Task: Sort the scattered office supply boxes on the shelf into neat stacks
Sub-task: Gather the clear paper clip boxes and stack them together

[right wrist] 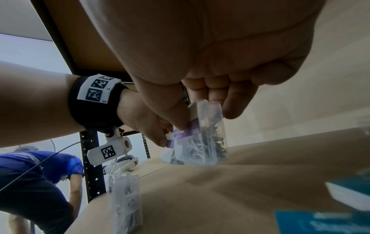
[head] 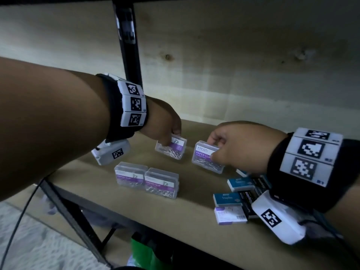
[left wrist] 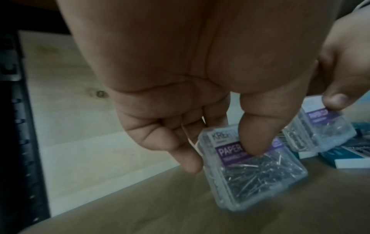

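Mid-sort, we pinch one clear plastic paper-clip box [head: 171, 146] in our left hand [head: 162, 122] and another [head: 207, 157] in our right hand [head: 241, 141], two stacks [head: 147, 179] standing at seven o'clock and blue staple boxes [head: 238, 189] unsorted at four o'clock on the brown shelf [head: 185, 215].

The left hand [head: 163, 123] hides the far edge of its clip box [head: 171, 147]; in the left wrist view its thumb [left wrist: 254, 136] covers part of the label. The right hand [head: 239, 145] covers the right end of the other clip box [head: 206, 157], cutting its print to "PAPER CLI". Nearer than that grip, the right wristband [head: 303, 162] and its camera [head: 278, 217] overlap the staple boxes [head: 241, 193], so their number cannot be told. In the right wrist view, both held boxes blur together.
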